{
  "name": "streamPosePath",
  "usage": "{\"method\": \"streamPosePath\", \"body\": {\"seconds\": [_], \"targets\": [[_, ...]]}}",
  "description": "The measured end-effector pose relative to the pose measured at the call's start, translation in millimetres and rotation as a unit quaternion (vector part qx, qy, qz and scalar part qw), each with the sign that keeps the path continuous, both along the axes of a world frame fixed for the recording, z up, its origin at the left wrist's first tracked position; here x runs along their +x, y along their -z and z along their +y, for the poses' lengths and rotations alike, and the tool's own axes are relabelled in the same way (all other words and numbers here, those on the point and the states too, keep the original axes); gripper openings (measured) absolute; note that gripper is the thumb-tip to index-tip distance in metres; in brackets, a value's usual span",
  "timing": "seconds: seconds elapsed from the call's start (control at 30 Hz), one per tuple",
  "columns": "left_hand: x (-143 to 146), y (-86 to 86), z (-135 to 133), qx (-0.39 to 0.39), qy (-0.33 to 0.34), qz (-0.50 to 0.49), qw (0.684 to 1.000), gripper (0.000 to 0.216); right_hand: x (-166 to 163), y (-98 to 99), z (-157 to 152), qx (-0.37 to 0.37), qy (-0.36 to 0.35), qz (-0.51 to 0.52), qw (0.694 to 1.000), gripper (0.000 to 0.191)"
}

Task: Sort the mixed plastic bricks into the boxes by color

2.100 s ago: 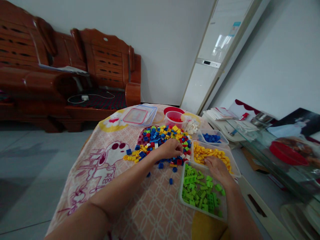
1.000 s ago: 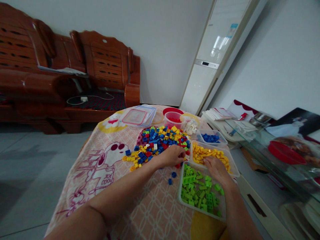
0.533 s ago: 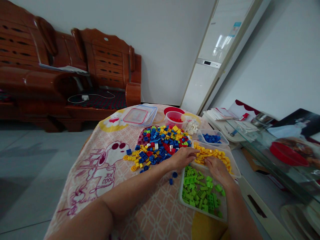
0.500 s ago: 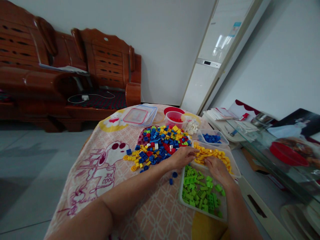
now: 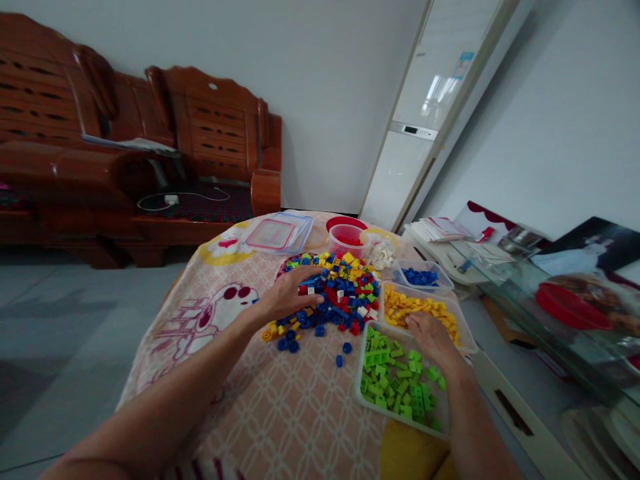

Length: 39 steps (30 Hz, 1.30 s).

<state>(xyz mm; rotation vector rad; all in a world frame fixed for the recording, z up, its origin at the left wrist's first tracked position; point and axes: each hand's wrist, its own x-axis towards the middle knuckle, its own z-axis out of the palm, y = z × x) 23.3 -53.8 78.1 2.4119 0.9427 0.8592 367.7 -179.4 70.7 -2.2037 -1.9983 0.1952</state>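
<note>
Over the left side of a mixed heap of toy building bricks [image 5: 333, 293] is my left hand [image 5: 290, 293], thumb and fingers apart, with nothing visible between them. My right hand [image 5: 427, 333] rests at the near edge of a clear box [image 5: 467, 333] of yellow bricks [image 5: 435, 310]. Its fingers are curled together at the bricks; whatever they hold is hidden. Directly below that wrist sits a clear box [image 5: 357, 380] of green bricks [image 5: 395, 380]. A few blue pieces [image 5: 347, 348] lie loose on the cloth between the heap and the green box.
Behind the yellow box is a small container of blue bricks [image 5: 420, 277]. White pieces [image 5: 381, 255] and a round tub [image 5: 347, 239] with red bricks stand farther back. Stacked lids [image 5: 280, 233] lie at the far left of the patterned tablecloth [image 5: 295, 413]. A glass shelf [image 5: 540, 320] borders the right.
My left hand has moved left from the yellow box to the brick heap, its fingers spreading. My right hand has stayed by the yellow bricks.
</note>
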Motion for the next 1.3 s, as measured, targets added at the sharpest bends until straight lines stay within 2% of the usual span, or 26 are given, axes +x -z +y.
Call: {"method": "streamPosePath", "body": {"seconds": [0.1, 0.2, 0.27, 0.33, 0.4, 0.5, 0.77, 0.97, 1.13, 1.3], "targets": [[-52, 17.8, -3, 0.003, 0.001, 0.068, 0.998, 0.096, 0, 1.1, 1, -0.003, 0.005, -0.007, 1.0, 0.04], [-90, 45.7, -15, -0.014, -0.027, 0.134, 0.991, 0.115, 2, 4.1, 2, 0.002, -0.001, -0.019, 1.0, 0.04], [-101, 63.3, -26, -0.021, -0.057, 0.171, 0.983, 0.126, 3, 5.9, 2, -0.001, -0.009, -0.027, 1.0, 0.04], [-100, 74.9, -37, -0.018, -0.089, 0.176, 0.98, 0.128, 4, 6.9, 2, -0.004, -0.014, -0.032, 0.999, 0.04], [-90, 78.9, -44, -0.01, -0.111, 0.153, 0.982, 0.125, 6, 7.6, 2, -0.005, -0.019, -0.033, 0.999, 0.039], [-69, 75.7, -45, -0.006, -0.115, 0.107, 0.988, 0.117, 7, 8.9, 3, -0.001, -0.027, -0.029, 0.999, 0.039], [-25, 64.4, -22, 0.008, -0.07, 0.076, 0.995, 0.087, 6, 10.7, 7, -0.01, -0.013, -0.039, 0.999, 0.041], [19, 57.3, -9, 0.024, -0.044, 0.01, 0.999, 0.065, 8, 12.0, 8, -0.009, -0.009, -0.032, 0.999, 0.041], [62, 48.3, 0, 0.016, -0.016, -0.037, 0.999, 0.06, 8, 11.5, 6, -0.005, -0.008, -0.026, 1.0, 0.041], [91, 28.1, 15, 0.014, 0.019, -0.079, 0.997, 0.061, 6, 8.5, 5, -0.01, -0.01, -0.014, 1.0, 0.04]]}}
